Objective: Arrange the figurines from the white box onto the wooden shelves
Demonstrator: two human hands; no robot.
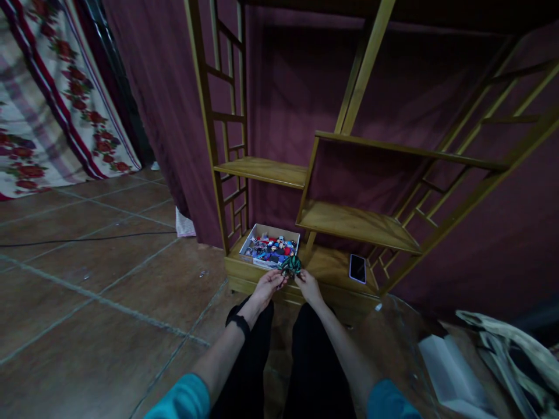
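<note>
Left hand and right hand both grip a green-and-black item, form indistinct; it partly obscures a white box of overlapping small figurines.

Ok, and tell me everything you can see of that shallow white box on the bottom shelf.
The shallow, open-topped white box, rectangular and apparently cardboard, stands upright, slightly turned, on the yellowish-brown wooden bottom shelf, toward its left end. Part of its pale inner back wall shows above a jumble of small colourful figures, red, blue and purple among them, that covers most of its floor. A held green-and-black item overlaps its near right corner; whether they touch, I can't tell.
</note>
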